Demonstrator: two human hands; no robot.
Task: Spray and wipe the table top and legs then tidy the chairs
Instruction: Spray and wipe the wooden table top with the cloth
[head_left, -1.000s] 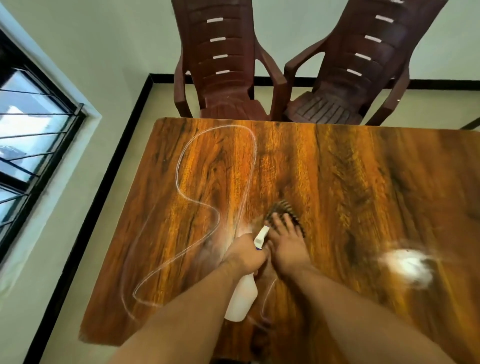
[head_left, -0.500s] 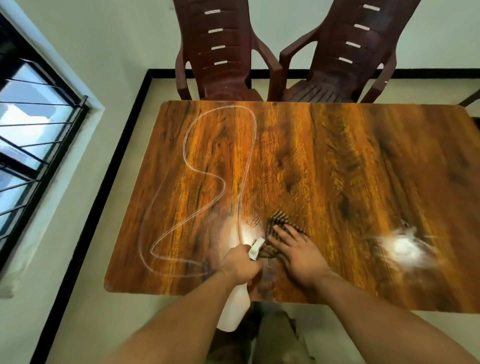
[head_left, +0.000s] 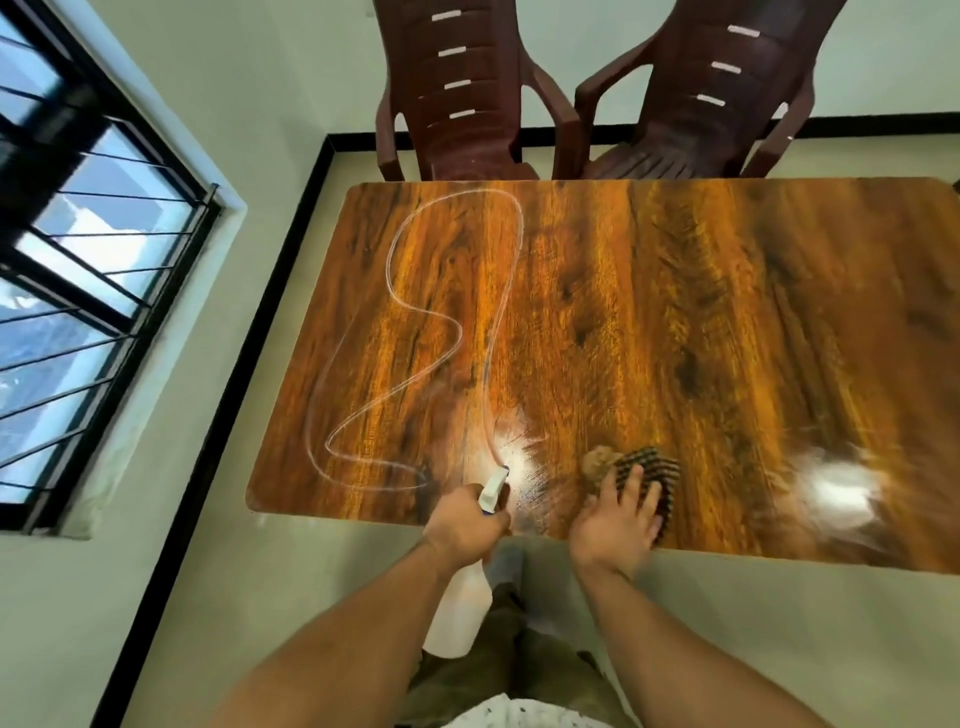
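The left hand (head_left: 465, 525) grips a white spray bottle (head_left: 460, 613) by its neck at the near edge of the wooden surface (head_left: 675, 312), nozzle pointing across it. The right hand (head_left: 615, 522) presses, fingers spread flat, on a dark cloth (head_left: 649, 470), blurred and perhaps striped, near that same edge. Beyond the far edge stand the left chair (head_left: 467, 88) and the right chair (head_left: 717, 93).

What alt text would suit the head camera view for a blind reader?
A person's left hand grips a white spray bottle at the near edge of a glossy wooden table, while the right hand presses a striped cloth flat on it. A thin white squiggle loops across the left side; two brown plastic chairs stand beyond.
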